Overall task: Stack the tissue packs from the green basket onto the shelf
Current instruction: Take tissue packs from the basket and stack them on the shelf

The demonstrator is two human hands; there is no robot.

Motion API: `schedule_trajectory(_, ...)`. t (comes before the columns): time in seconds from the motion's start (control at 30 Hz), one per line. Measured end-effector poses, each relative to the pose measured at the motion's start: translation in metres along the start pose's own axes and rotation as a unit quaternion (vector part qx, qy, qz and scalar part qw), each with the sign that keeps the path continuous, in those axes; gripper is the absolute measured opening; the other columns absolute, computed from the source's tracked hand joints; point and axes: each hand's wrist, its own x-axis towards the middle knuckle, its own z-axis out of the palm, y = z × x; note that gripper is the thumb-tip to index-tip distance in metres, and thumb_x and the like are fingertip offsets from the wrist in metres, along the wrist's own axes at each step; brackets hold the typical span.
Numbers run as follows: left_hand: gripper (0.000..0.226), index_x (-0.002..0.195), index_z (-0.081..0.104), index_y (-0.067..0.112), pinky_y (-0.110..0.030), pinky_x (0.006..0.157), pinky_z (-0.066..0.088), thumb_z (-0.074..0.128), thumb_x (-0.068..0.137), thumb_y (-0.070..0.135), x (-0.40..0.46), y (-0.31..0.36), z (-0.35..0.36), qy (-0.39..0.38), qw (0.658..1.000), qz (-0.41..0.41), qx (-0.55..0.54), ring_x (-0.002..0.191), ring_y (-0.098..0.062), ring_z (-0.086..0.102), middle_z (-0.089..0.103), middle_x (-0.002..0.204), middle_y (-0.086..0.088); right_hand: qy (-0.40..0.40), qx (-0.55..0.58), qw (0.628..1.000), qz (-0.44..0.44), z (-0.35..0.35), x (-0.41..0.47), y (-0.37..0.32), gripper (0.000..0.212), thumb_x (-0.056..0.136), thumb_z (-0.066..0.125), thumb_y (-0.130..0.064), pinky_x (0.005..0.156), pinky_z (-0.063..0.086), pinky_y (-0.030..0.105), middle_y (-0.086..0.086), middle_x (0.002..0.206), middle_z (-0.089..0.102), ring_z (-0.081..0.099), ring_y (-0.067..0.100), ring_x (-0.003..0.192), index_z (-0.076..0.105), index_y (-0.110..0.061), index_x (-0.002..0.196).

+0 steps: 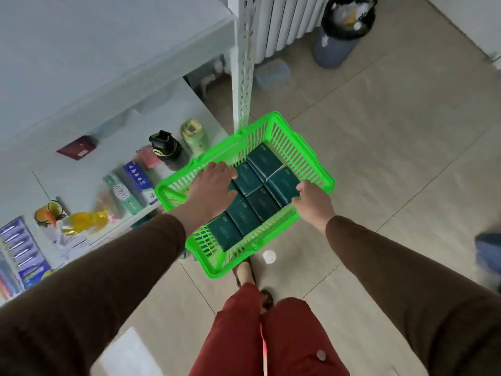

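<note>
Reaching into green basket (306, 161) on the floor beside shelf (89, 169), dark tissue packs (264, 161) lying inside. Left hand (214, 185) hovering above packs, fingers (230, 172) relaxed. Right hand (314, 200) curling round a pack. Bottles (166, 146), boxes (138, 177) crowding the shelf; bin (343, 31) standing well apart.

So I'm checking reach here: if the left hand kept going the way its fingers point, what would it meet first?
Probably the dark green tissue packs in the green basket. The left hand hovers open over them, fingers aimed forward and down, though its height above them is unclear.
</note>
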Motion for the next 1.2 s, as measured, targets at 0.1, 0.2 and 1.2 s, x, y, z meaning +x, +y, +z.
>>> schedule_trajectory(0.1,0.042,0.128,0.051,0.020,-0.041,0.099,0.040,0.059,0.088,0.029,0.060,0.001,0.031,-0.025,1.000,0.010,0.001,0.121,-0.027,0.044,0.051,0.129,-0.005,0.017,-0.075,0.997,-0.010,0.018,0.047,0.005,0.031,0.093,0.055,-0.009,0.087,0.049,0.038,0.015,0.121,0.062,0.061,0.034,0.113,0.054,-0.006,0.124)
schedule_trajectory(0.2,0.046,0.133,0.046,0.017,-0.042,0.098,0.041,0.059,0.090,0.024,0.118,0.004,0.062,-0.054,0.998,0.012,0.031,0.122,-0.027,0.043,0.048,0.132,-0.006,0.020,-0.169,0.985,-0.026,0.038,0.089,0.011,0.031,0.092,0.046,0.002,0.071,0.046,0.038,0.015,0.110,0.063,0.065,0.034,0.102,0.050,-0.004,0.122)
schedule_trajectory(1.2,0.058,0.107,0.041,0.027,-0.037,0.064,0.045,0.066,0.073,0.068,0.016,-0.057,0.019,0.015,0.976,-0.217,-0.010,0.088,-0.032,0.065,0.065,0.094,-0.006,-0.072,0.145,0.962,-0.220,-0.012,0.060,-0.030,0.057,0.074,0.081,-0.028,0.076,0.047,0.024,-0.006,0.108,0.064,0.064,0.013,0.094,0.047,-0.027,0.119)
